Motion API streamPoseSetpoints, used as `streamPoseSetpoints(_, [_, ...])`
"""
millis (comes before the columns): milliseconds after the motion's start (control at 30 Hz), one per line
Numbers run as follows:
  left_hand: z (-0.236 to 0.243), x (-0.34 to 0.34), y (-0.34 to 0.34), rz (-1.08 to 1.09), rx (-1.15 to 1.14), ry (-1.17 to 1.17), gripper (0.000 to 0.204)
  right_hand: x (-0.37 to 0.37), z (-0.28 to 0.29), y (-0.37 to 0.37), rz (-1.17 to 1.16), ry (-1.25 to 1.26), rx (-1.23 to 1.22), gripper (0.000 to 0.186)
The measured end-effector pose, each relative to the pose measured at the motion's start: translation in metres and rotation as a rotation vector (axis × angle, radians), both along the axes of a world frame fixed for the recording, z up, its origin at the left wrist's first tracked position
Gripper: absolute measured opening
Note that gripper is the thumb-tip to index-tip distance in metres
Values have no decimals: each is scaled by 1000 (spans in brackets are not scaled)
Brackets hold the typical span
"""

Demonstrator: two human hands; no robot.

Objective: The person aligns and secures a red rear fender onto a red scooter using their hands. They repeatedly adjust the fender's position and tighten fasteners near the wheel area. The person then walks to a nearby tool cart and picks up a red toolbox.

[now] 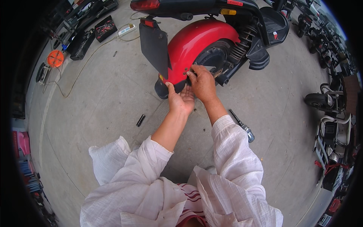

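In front of me stands an electric scooter with a glossy red rear fender (204,33) over its rear wheel (213,56). My left hand (180,100) is palm up at the fender's lower back end, its thumb on the red outside and its fingers underneath. Close by on the fender's side, my right hand (204,84) has thumb and forefinger pinched together beside some small dark holes. Whatever lies between those fingertips is too small to make out. A black mud flap (154,47) hangs behind the fender, left of my hands.
A power tool with a long shaft (245,130) lies on the concrete at right; a short black tool (140,120) lies at left. Farther left are an orange cable reel (55,58), a power strip (126,30) and open toolboxes (106,28). Parked scooters (325,100) line the right side.
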State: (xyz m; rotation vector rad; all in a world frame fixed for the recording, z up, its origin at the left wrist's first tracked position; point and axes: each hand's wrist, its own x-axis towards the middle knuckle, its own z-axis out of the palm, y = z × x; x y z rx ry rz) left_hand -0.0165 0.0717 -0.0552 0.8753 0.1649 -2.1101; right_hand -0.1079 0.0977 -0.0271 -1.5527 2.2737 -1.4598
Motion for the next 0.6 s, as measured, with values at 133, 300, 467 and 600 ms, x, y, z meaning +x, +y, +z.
streamPoseSetpoints(133, [0,0,0,0,-1,-5,64,0,1,0,6,-5,6,23])
streamPoseSetpoints(300, [0,0,1,-4,-10,-9,66,0,1,0,7,-10,8,23])
streamPoseSetpoints(467, [-1,0,0,-5,2,-6,68,0,1,0,-2,3,14,23])
streamPoseSetpoints(600, [1,-1,0,2,12,-12,68,0,1,0,2,-3,5,23])
